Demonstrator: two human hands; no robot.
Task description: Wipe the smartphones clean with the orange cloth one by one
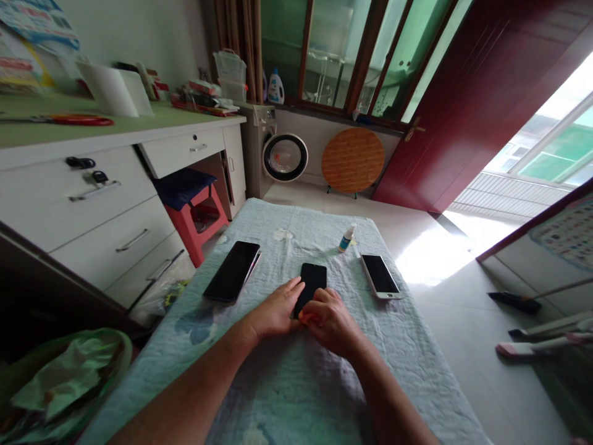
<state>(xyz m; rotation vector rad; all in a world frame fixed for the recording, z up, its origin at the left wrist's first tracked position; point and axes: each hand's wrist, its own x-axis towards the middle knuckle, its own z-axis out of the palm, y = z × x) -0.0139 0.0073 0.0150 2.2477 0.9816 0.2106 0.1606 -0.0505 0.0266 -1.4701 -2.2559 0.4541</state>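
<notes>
A black phone lies face up in the middle of the cloth-covered table. My left hand rests along its left edge, fingers closed against it, steadying the phone. Bunched in the closed fingers of my right hand is an orange cloth, pressed on the lower part of the screen. To the left lies a larger black phone, with another thin edge showing beneath it. A white-framed phone sits at the right. Behind stands a small spray bottle.
A white desk with drawers runs along the left, with a red stool beside it. At lower left is a green bin. Farther back are an open washing machine, a round wooden board and a red door.
</notes>
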